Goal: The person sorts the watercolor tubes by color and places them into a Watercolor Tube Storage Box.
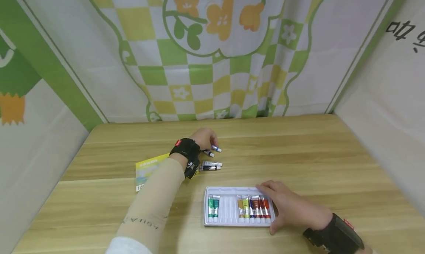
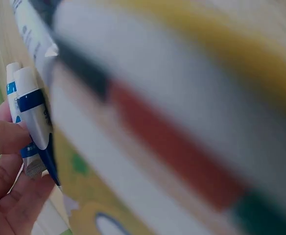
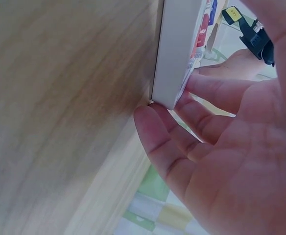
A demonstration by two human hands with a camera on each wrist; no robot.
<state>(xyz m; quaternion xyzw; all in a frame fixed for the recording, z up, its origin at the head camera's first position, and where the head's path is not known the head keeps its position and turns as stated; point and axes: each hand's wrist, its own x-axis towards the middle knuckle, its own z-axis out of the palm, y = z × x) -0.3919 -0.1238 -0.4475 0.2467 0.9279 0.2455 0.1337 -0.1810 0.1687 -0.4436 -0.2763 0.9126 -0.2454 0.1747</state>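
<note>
At the far side of the table my left hand [image 1: 203,138] pinches a blue-banded paint tube [image 1: 216,148]. A second, dark-blue-banded tube [image 2: 35,105] lies against it in the left wrist view; whether the fingers hold that one too is unclear. Nearer to me lie a silver-white tube [image 1: 211,163] and a black-labelled tube [image 1: 211,168]. My right hand [image 1: 289,206] grips the right end of a white plastic tray [image 1: 229,191], thumb at the near edge and fingers at the far edge. Green tubes [image 1: 213,206] sit at the tray's left, several yellow-to-red ones [image 1: 255,208] at its right, with bare slots between.
A yellow and blue printed box or card [image 1: 146,171] lies partly under the left forearm. A checked curtain [image 1: 212,80] hangs behind the wooden table [image 1: 299,147], with pale cloth walls at both sides. A blurred striped object fills much of the left wrist view.
</note>
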